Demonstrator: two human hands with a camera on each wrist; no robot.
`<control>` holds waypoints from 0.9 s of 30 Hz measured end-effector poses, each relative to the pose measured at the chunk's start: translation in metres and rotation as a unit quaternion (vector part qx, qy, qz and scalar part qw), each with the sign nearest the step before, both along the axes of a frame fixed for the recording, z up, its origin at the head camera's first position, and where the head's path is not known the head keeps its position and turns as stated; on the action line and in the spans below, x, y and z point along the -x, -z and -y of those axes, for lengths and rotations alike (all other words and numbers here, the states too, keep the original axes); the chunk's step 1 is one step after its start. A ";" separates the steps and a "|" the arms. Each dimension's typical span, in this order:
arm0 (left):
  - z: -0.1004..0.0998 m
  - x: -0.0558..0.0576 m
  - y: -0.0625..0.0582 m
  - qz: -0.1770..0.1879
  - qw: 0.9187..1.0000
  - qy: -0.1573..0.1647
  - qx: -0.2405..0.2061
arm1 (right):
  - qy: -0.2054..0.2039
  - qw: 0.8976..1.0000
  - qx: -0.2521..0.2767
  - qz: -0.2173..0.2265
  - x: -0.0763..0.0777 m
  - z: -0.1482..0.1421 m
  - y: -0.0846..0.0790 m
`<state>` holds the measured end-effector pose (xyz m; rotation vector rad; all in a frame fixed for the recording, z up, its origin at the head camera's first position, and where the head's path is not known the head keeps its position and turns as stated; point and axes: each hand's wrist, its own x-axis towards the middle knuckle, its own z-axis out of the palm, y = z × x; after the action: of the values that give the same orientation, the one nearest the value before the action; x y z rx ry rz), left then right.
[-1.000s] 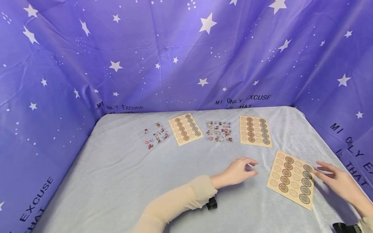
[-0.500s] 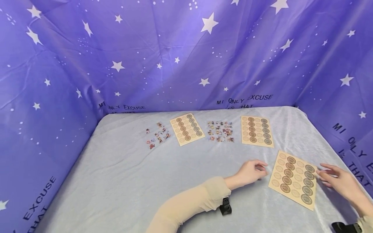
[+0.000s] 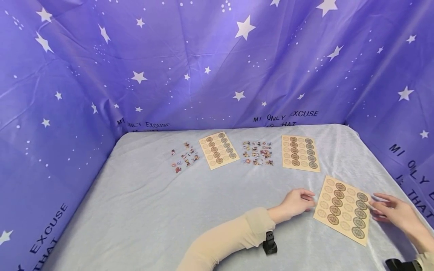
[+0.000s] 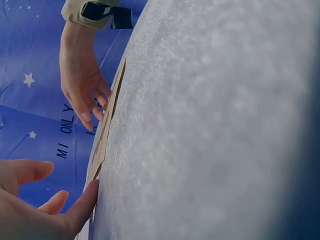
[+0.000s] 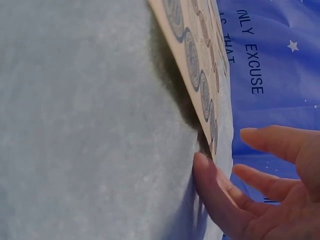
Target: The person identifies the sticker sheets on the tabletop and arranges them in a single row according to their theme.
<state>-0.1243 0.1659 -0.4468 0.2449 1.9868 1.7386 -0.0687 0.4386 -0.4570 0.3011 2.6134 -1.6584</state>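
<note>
The cream sheet of coin prints (image 3: 343, 210) lies directly between your two hands, near the right side of the grey cloth (image 3: 162, 214), so its left edge faces your left hand (image 3: 294, 204) and its right edge faces your right hand (image 3: 396, 213). It sits askew: the columns of coins run from the far edge towards you, their far ends leaning right, and foreshortening makes the longer side hard to call. Neither hand is clearly nearer; each has fingertips at or just beside its own edge. Your hands are well apart, neither clamped on anything: in both wrist views thumb and fingers are spread, not pinching. Seen from the right wrist, that edge seems to stand a little off the cloth, with shadow beneath and one fingertip (image 5: 201, 162) right by its corner; whether it touches, you cannot tell. Your left forearm reaches diagonally across from the lower middle, fingers gently bent; your right comes in from the lower right corner, fingers pointing left.
</note>
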 end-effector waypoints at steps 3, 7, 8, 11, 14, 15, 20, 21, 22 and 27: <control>-0.003 0.001 0.001 0.040 0.999 0.000 -0.026 | 0.002 1.000 -0.001 0.026 0.001 0.002 -0.002; -0.009 0.000 0.001 0.084 0.995 -0.018 -0.054 | -0.002 0.999 -0.018 0.049 0.001 0.006 -0.006; -0.010 -0.001 0.001 0.093 0.994 -0.025 -0.059 | -0.003 0.998 -0.025 0.052 0.001 0.008 -0.007; -0.015 -0.002 0.000 0.108 0.991 -0.047 -0.064 | 0.001 0.997 -0.046 0.058 0.002 0.012 -0.009; -0.019 -0.004 0.000 0.116 0.990 -0.059 -0.060 | 0.015 0.996 -0.059 0.062 0.002 0.015 -0.010; -0.020 -0.004 0.000 0.117 0.989 -0.063 -0.057 | 0.021 0.996 -0.066 0.063 0.003 0.017 -0.010; -0.025 -0.008 -0.001 0.128 0.986 -0.084 -0.061 | 0.050 0.991 -0.103 0.062 0.003 0.021 -0.010; -0.026 -0.009 -0.001 0.131 0.985 -0.090 -0.064 | 0.055 0.991 -0.107 0.062 0.003 0.021 -0.010; -0.027 -0.009 -0.001 0.134 0.984 -0.098 -0.069 | 0.060 0.990 -0.110 0.061 0.003 0.021 -0.009; -0.032 -0.012 -0.002 0.158 0.972 -0.144 -0.100 | 0.098 0.988 -0.097 0.067 0.003 0.020 -0.006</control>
<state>-0.1127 0.1979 -0.4451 -0.2556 1.6809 2.0149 -0.0721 0.4182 -0.4510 0.6729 2.7201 -1.3740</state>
